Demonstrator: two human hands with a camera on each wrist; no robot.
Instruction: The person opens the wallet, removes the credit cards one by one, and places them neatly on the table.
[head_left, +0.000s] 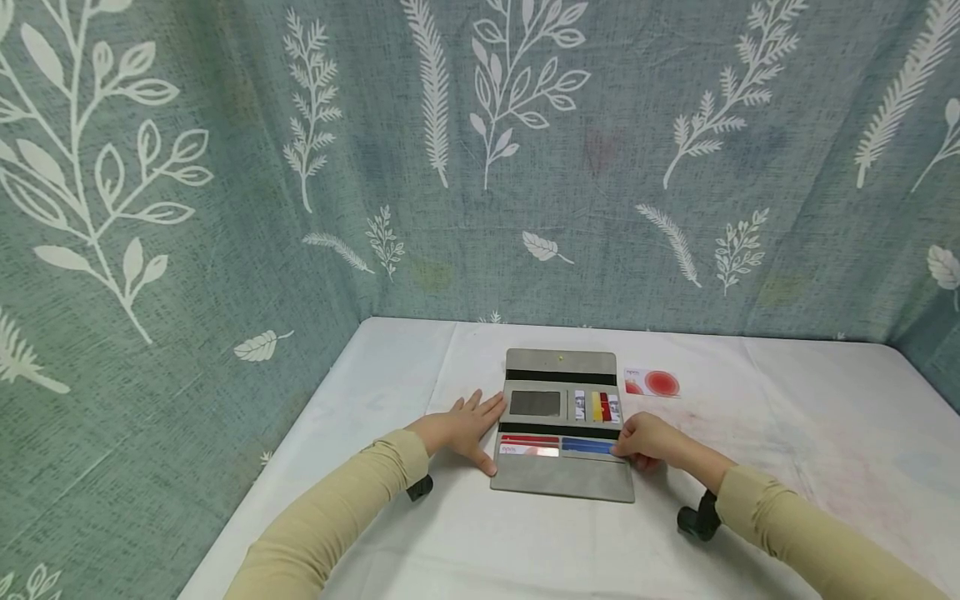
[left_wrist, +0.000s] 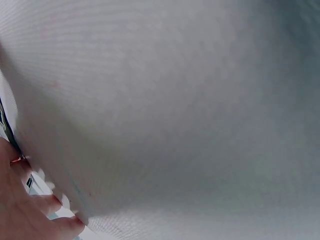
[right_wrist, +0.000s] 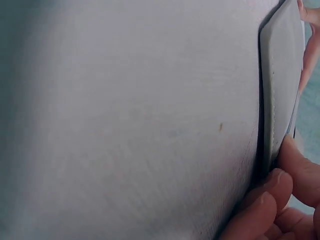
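Note:
A grey wallet (head_left: 555, 478) lies unfolded on the white table, its slots facing up. My left hand (head_left: 467, 429) has its fingers spread at the wallet's left edge, thumb near the lower left corner. With thumb and curled fingers, my right hand (head_left: 648, 439) pinches the wallet's right edge beside the blue cards (head_left: 587, 446). The right wrist view shows the thumb over the wallet edge (right_wrist: 280, 85) and the other fingers bent below it. Red and white cards (head_left: 529, 450) sit in the lower left slots, and colourful cards (head_left: 602, 407) in the upper right ones.
A white card with red circles (head_left: 652, 382) lies loose on the table (head_left: 787, 400), just right of the wallet's top. Behind and to the left hangs a green-grey leaf-patterned curtain (head_left: 465, 167). Dark wrist cameras (head_left: 699, 518) sit under both sleeves.

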